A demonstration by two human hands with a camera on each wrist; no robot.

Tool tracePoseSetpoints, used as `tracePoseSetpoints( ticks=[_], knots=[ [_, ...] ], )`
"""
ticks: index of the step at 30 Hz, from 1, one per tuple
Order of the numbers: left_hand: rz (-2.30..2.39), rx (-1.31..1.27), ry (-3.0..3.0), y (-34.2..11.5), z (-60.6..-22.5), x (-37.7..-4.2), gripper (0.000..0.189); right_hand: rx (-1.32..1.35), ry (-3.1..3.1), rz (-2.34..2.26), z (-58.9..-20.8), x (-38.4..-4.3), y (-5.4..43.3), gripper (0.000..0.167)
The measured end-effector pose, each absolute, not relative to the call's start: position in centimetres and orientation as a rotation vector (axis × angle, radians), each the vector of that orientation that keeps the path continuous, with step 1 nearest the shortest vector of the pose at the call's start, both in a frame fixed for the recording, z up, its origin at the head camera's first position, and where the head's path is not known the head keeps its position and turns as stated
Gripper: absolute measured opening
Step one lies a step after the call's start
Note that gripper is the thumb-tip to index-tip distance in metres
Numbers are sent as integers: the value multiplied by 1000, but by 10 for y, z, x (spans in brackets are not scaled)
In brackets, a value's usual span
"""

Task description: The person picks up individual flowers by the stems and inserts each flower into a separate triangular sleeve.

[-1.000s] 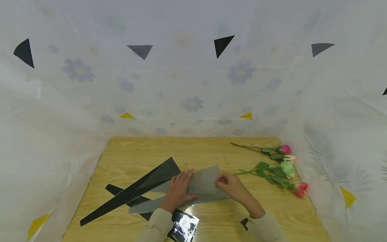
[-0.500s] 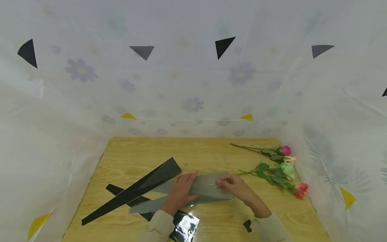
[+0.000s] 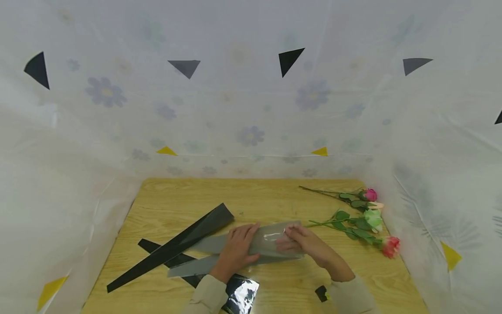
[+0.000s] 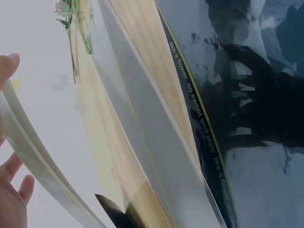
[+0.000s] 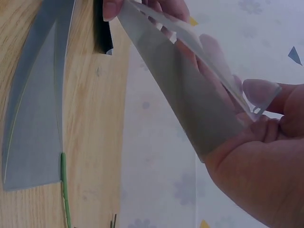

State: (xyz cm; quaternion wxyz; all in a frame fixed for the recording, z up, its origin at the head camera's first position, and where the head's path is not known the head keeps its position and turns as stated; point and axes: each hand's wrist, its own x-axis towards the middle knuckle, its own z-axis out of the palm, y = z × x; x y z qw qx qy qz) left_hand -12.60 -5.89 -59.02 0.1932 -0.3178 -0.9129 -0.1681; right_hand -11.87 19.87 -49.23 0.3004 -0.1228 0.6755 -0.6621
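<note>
In the head view a grey bouquet sleeve (image 3: 264, 240) with a clear film front lies between both hands. My left hand (image 3: 235, 250) grips its narrower part, thumb and fingers on opposite sides of it in the right wrist view. At the wide end, my right hand (image 3: 310, 246) has its fingers inside the sleeve's mouth, showing through the film (image 5: 223, 61), while the thumb pinches the film edge from outside. Another grey sleeve (image 5: 35, 109) lies flat beneath. To the left are a long black sleeve (image 3: 172, 246) and a second black one (image 3: 147, 245) crossing under it.
A shiny black packet (image 3: 242, 292) sits near the front edge, beside a small black scrap (image 3: 321, 293). Several artificial roses, among them a magenta rose (image 3: 370, 194) and a red-pink rose (image 3: 390, 247), lie at the right. Pale patterned sheeting (image 3: 251, 109) surrounds the wooden table (image 3: 188, 192).
My right hand has slid its fingers into the wide end of the grey sleeve, and the film there now bulges. The left hand has shifted slightly right and keeps its grip.
</note>
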Motion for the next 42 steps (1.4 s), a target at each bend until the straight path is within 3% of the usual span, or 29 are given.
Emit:
tracePoseSetpoints(
  ticks=[22,36,42],
  knots=[
    [-619,-929,-2495,-60,-576,-118,92,-434,1980,-1729,-474,-112,220,55],
    [-577,-979,-2495,-57,-559,-111,91,-102,1951,-2148,-487,-118,265,37],
    [-539,-977,-2493,-55,-555,-104,91,124,2095,-2084,-517,-126,289,42]
  ],
)
